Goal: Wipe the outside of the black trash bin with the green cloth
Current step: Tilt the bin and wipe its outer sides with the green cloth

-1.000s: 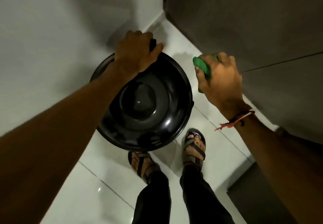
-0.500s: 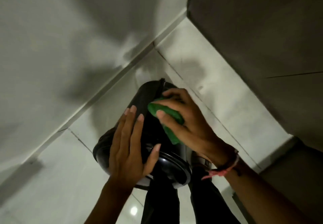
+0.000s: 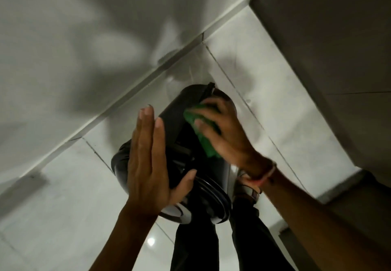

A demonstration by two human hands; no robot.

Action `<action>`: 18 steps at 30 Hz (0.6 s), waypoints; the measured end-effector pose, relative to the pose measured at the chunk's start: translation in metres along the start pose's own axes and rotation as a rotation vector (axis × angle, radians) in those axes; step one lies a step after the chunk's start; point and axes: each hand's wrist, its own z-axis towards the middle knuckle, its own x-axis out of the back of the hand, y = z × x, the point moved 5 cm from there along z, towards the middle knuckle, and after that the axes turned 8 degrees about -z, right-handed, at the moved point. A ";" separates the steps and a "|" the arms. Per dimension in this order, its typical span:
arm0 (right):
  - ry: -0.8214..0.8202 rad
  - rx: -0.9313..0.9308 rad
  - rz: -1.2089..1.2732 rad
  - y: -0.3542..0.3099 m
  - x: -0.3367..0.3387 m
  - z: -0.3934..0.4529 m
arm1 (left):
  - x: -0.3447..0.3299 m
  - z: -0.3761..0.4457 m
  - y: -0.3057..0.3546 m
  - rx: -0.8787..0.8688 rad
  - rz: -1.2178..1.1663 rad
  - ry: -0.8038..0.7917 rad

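Black trash bin [image 3: 179, 118] lying tilted over on the white tiled floor [image 3: 63, 186], base end pointing toward the wall corner, lidded top end nearest the camera, resting just in front of the person's dark trouser legs [image 3: 194, 247]. Glossy lid rim [image 3: 213, 203] catching light at the near end.

Left hand [image 3: 148, 165] pressing flat against the bin's left side, fingers [image 3: 146, 122] extended straight and held together, thumb spread across the near part of the body; open palm bracing, not curling around anything.

Right hand [image 3: 226, 137] bearing down on the upper side of the bin, fingers closed over the green cloth [image 3: 203, 135] and pinning it against the black surface. Cloth bunched, showing between the fingertips and trailing out below the palm toward the wrist. Red and pink band [image 3: 264, 175] circling the right wrist.

Sandalled foot [image 3: 247, 188] showing just beside the bin's right edge, beneath the right wrist. Grey wall [image 3: 74, 38] running diagonally at left, meeting the floor along a pale skirting line; darker panel [image 3: 328, 48] filling the right side. Motion blur softening the right hand and cloth edges.
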 end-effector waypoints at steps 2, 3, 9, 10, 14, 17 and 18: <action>-0.016 0.085 0.028 -0.016 -0.001 -0.027 | 0.001 -0.001 -0.004 0.053 0.049 -0.008; -0.018 0.099 0.026 -0.015 -0.003 -0.032 | 0.000 -0.003 -0.005 0.056 0.055 -0.022; 0.073 -0.322 -0.085 0.082 -0.006 0.051 | 0.003 -0.020 -0.009 0.000 0.008 -0.092; 0.073 -0.395 -0.034 0.093 -0.005 0.067 | 0.003 -0.017 -0.010 -0.004 0.011 -0.090; 0.031 -0.266 -0.012 0.054 -0.005 0.063 | 0.002 -0.001 -0.015 0.051 -0.002 -0.083; -0.031 0.048 0.049 -0.008 -0.006 0.009 | 0.003 -0.007 -0.012 0.031 0.009 -0.076; -0.033 0.134 0.061 -0.018 -0.007 -0.005 | 0.003 -0.010 -0.012 0.012 0.010 -0.069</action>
